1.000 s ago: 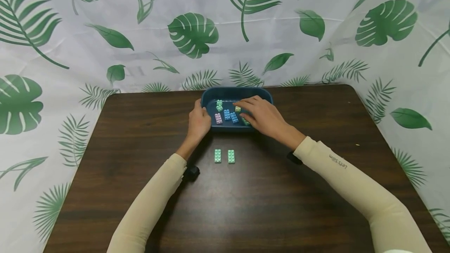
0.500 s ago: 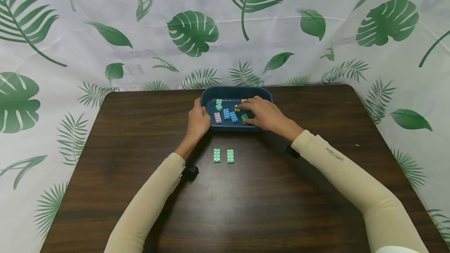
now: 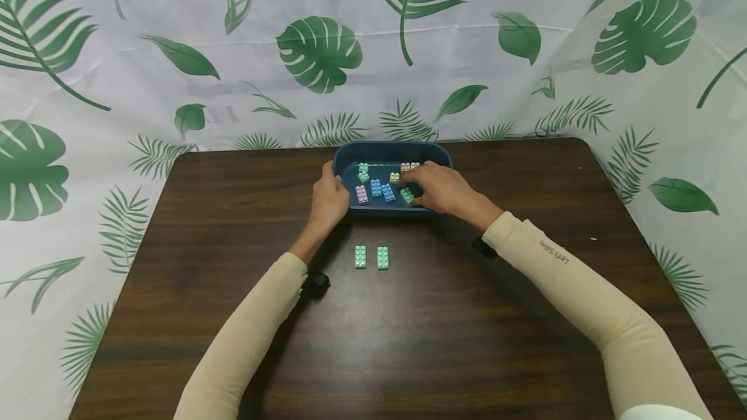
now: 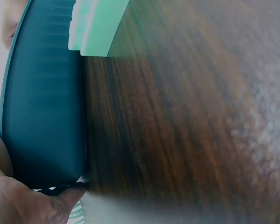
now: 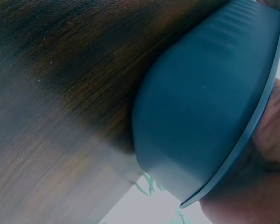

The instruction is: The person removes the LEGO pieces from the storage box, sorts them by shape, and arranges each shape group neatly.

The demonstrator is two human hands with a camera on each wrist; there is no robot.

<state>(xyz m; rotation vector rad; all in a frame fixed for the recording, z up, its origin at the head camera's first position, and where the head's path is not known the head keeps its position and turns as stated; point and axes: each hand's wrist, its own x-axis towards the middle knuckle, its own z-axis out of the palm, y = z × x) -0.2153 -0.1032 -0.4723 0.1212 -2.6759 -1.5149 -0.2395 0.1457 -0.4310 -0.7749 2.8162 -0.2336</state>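
Below and to the right of the left hand (image 3: 330,198), two mint bricks (image 3: 360,256) lie side by side on the dark table (image 3: 280,336), apparently the portion done; directly right of that hand, the blue tray (image 3: 392,212) holds pink (image 3: 362,194), mint (image 3: 363,172), blue (image 3: 376,187), yellow (image 3: 395,177), green (image 3: 406,195) and pale bricks (image 3: 405,166), so most seems left to handle. The left hand grips the tray's left end. The right hand (image 3: 443,188) reaches in from the right, fingers angled down, thumb at the green brick, fingertip parted from it, nothing visibly pinched
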